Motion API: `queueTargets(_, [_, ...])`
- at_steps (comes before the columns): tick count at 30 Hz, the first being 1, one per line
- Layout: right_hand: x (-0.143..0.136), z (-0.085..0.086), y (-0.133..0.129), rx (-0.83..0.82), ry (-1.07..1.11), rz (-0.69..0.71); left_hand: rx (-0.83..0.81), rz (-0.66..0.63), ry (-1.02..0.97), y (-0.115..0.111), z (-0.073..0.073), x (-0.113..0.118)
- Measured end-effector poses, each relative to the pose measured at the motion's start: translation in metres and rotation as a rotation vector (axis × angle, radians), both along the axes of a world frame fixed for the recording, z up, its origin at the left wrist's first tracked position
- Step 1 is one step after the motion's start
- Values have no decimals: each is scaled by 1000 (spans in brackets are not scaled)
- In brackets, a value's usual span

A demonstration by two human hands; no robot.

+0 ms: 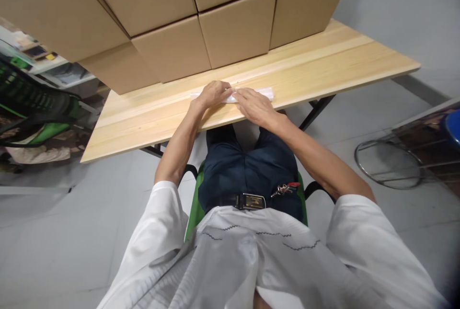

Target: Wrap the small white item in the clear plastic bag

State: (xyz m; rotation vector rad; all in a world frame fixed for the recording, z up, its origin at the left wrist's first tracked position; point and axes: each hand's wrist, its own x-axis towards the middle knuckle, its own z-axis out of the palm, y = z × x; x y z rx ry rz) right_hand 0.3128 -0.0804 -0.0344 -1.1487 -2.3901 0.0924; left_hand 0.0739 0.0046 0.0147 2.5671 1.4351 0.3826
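Note:
A long, narrow white strip [266, 92], apparently folded or rolled sheet material, lies across the wooden table near its front edge. I cannot tell whether it is paper, plastic or cloth. My left hand [214, 92] is closed over its left part, fingers bent and pressed down. From the right, my right hand [254, 104] presses on the strip with its fingers close together. The fingertips of both hands meet near the strip's middle. Both hands hide much of the strip; its right end and a bit in the middle show.
Large brown cardboard boxes [237, 26] stand stacked along the back of the wooden table [345, 67]. A black and green chair [39, 93] and shelves are at the left. On the floor at the right is a round metal ring base [388, 164], near a blue object [453, 127].

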Motion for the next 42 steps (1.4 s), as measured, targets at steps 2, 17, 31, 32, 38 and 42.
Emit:
queueTargets(2, [1,-5,2,-15,28,-18,31,42,14,-2,-5,-2])
queueTargets(17, [-8,-2,5,-91,68,-85,47,363,171,-9,-1,-53])
queueTargets(31, [-8,-10,9,-86,79,-99,157,562,79,-25,10,-87])
queueTargets(32, [-8,-11,9,-84,82,-98,194,514,17,-29,9,-87])
queueTargets(38, [-4,-17,13,-46,116,-53,123,-15,-10,-47,-17,-32])
queueTargets(42, [0,-19,17,-56,111,18,-40,-70,26,-54,-32,5])
